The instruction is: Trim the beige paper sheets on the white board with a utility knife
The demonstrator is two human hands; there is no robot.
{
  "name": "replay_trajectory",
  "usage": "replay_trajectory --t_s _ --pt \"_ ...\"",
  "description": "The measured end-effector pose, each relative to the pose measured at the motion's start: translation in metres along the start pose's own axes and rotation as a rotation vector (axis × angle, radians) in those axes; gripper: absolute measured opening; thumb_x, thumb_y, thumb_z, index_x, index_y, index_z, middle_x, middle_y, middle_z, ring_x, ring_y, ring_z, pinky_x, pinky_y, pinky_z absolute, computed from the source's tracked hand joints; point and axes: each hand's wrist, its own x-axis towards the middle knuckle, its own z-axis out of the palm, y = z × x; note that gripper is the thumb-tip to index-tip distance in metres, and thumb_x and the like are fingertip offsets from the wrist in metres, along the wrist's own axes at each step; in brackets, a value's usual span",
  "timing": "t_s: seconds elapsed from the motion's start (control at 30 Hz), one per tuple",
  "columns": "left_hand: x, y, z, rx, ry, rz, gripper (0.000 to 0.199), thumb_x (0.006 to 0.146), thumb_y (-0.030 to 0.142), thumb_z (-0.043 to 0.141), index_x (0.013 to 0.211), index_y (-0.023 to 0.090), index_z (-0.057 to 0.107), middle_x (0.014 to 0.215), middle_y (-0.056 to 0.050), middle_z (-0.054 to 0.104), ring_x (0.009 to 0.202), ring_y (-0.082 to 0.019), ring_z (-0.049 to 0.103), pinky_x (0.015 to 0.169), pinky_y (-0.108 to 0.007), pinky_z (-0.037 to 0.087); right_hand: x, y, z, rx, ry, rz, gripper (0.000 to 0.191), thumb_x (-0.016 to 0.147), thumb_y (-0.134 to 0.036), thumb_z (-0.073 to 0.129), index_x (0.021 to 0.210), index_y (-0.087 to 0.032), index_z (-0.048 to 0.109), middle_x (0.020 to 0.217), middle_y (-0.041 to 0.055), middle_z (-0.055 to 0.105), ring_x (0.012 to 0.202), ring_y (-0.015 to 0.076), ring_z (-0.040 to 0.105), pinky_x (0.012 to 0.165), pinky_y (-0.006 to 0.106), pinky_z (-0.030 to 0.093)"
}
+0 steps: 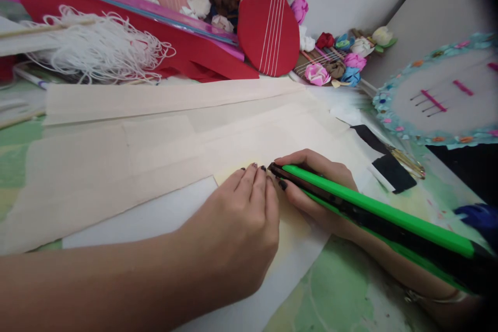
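Note:
My right hand (322, 192) is closed around a long green-and-black tool (373, 207) shaped like a utility knife. It grips near the dark tip, and the body slants back towards the camera. No blade can be made out. The tip points down at the cream paper (241, 140), close beside my left fingertips. My left hand (241, 218) lies palm down, fingers stretched out side by side, pressing on the sheets. Under that forearm and palm is a white sheet (155, 212), partly covered by the cream paper. Its thumb is largely hidden.
A tangle of white string (101, 44) lies at the back left. Behind it are red sheets (167, 52) and a red guitar-shaped craft (268, 31). Paper flowers (350, 59) stand farther right. Black scraps (392, 171) and scissors (408, 161) lie at right, near a flower-edged oval (439, 93).

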Motion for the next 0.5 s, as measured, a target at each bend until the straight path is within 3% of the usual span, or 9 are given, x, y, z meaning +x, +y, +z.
replay_trajectory --t_s 0.5 --pt "0.0000 0.0001 0.0002 -0.004 -0.009 0.011 0.054 0.078 0.024 0.055 0.118 -0.012 0.062 0.120 -0.034 0.061 0.114 -0.046 0.060 0.096 -0.053 0.052 -0.0006 0.0004 -0.0009 -0.018 -0.001 0.003 0.018 0.077 -0.019 0.063 0.095 -0.022 0.065 0.084 0.0008 0.077 0.067 0.0140 0.070 0.061 0.023 0.054"
